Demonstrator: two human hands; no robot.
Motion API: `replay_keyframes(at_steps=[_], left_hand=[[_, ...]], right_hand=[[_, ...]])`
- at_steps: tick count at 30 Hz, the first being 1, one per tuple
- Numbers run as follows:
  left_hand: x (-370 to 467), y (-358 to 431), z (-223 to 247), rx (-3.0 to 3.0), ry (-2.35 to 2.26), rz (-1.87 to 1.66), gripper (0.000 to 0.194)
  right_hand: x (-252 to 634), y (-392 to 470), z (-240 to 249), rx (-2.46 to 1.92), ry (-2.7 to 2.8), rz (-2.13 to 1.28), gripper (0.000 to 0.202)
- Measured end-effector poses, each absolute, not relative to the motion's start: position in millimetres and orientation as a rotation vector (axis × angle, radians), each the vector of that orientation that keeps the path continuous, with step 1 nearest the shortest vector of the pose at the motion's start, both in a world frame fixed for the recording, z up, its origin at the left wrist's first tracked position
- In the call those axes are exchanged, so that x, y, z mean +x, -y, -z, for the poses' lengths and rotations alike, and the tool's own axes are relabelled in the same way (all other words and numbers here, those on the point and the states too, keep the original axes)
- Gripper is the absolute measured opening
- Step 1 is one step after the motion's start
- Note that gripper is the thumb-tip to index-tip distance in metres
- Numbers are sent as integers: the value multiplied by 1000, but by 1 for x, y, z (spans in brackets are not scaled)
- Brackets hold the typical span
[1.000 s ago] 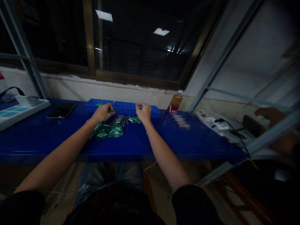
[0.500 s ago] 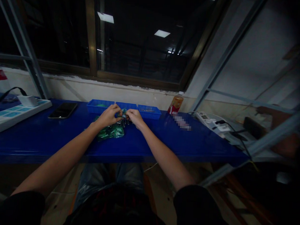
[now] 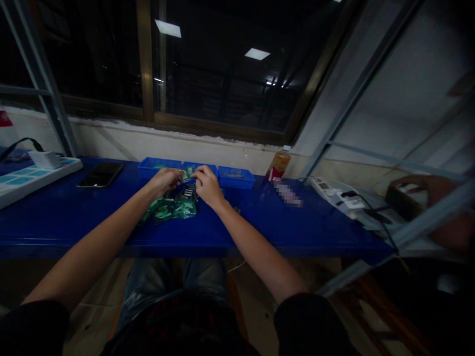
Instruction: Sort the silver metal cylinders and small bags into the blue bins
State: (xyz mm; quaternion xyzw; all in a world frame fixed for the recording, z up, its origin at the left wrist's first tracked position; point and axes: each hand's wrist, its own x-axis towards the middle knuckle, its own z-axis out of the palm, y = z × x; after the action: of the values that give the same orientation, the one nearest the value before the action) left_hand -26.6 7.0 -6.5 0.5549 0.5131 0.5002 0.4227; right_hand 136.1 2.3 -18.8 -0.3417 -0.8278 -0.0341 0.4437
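My left hand [image 3: 166, 180] is closed on a small green packet [image 3: 187, 173] at the middle of the blue table. From the other side, my right hand [image 3: 206, 184] has its fingers pinched at the packet's right edge. Several green packets [image 3: 171, 211] lie in a pile just below my hands. Between the hands and the pile are small dark and silvery parts [image 3: 188, 191]. Behind the hands stand blue trays, the left one [image 3: 145, 169] partly hidden and the right one [image 3: 241, 182] holding something small.
A phone [image 3: 100, 174] and a white power strip [image 3: 33, 177] lie on the left of the table [image 3: 267, 226]. An orange and red bottle [image 3: 278, 166] stands at the back right. Another person's hand [image 3: 422, 186] is beyond the metal frame at far right.
My hands have shifted slightly left, showing the green packet between them and more of the dark parts below. The other person's hand at far right has moved.
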Motion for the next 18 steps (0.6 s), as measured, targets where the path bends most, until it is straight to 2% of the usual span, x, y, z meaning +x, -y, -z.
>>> replay_keyframes(at_steps=[3,6,7,11,18], left_hand=[[-38,-11,-4,1623,-1453,-1556,26],[-54,-11,-9,1853,-1853,-1823,29],[-59,-11,-7,1953,-1977,-1784,29],[-65,-9,7,2179,-2232,-1298,52],[-68,-24,15,2233,-1849,-941,27]], right_hand=[[135,-1,17,-881,1998,111,24],[139,-3,16,-949,1907,109,19],[141,-5,16,-973,1905,101,18],[146,-11,21,-1068,2025,-23,16],[144,-13,27,-1047,2185,-229,18]])
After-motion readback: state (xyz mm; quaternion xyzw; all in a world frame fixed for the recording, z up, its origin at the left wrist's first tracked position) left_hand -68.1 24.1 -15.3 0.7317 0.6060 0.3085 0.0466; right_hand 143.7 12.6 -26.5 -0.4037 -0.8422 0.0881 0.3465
